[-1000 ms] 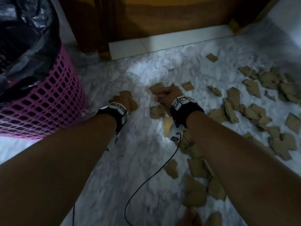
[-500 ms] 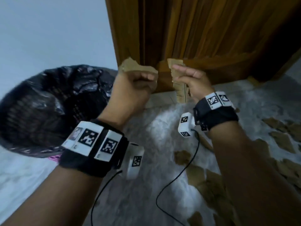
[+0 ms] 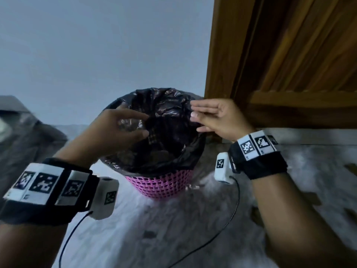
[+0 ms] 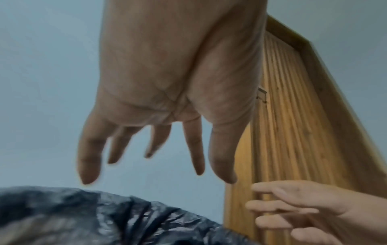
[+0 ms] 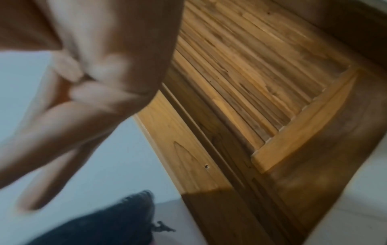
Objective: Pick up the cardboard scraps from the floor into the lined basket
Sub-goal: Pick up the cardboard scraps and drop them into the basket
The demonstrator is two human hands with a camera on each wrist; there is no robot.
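Observation:
A pink lattice basket point(image 3: 160, 187) lined with a black plastic bag point(image 3: 174, 120) stands on the marble floor against the wall. Both hands hover over its mouth. My left hand point(image 3: 123, 125) is spread with straight fingers point(image 4: 90, 152) and holds nothing. My right hand point(image 3: 212, 117) is also flat and empty, fingers pointing left over the bag's right rim; it shows in the left wrist view too point(image 4: 297, 213). Brown cardboard scraps point(image 3: 160, 153) lie dimly inside the bag. A few blurred scraps point(image 3: 351, 167) lie on the floor at the right edge.
A wooden door point(image 3: 293, 60) and its frame stand just right of the basket. A pale wall point(image 3: 106, 55) rises behind it. Black cables point(image 3: 218, 235) trail from both wrist bands across the floor. A blurred grey object point(image 3: 11, 120) sits at the far left.
Both hands lifted cardboard scraps off the floor, carried them left to the basket and let go. Now both hands are spread and empty above the bag.

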